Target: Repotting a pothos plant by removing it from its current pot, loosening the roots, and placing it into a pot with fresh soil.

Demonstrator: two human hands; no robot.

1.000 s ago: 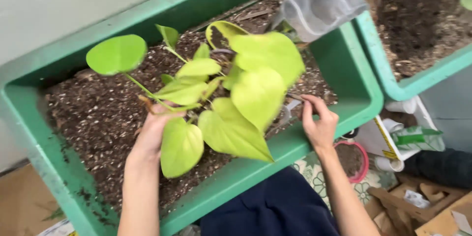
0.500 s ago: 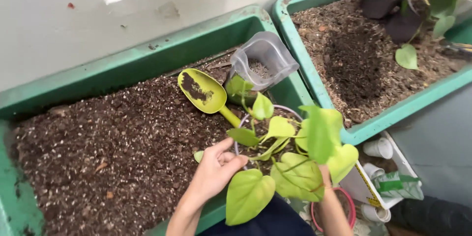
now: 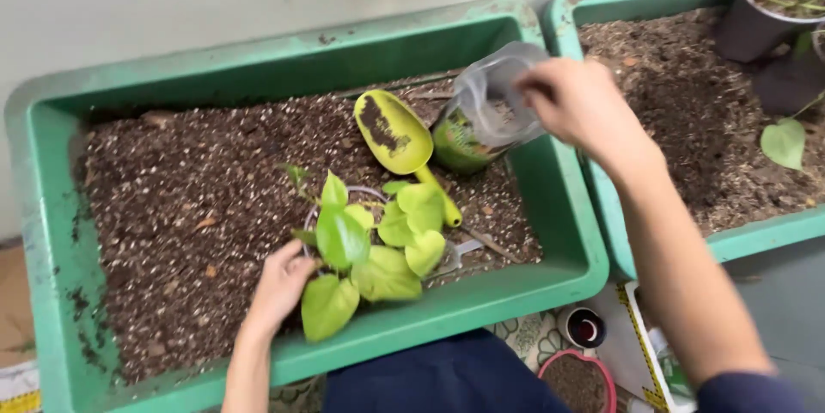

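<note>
The right hand [image 3: 574,102] has come up to the clear bag [image 3: 494,99]; the plant [image 3: 369,245] now sits lower in the soil

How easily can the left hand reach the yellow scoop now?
Probably yes: the left hand rests by the plant, whose leaves partly cover the yellow scoop handle; the blade lies open on soil.

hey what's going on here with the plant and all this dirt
A person is working over a green tub of potting soil. The left hand holds a small plant with yellow-green leaves at its base, down in the soil. The right hand grips a clear plastic bag at the tub's far right. A yellow scoop lies on the soil between them. A second soil-filled tub sits alongside on the right.
</note>
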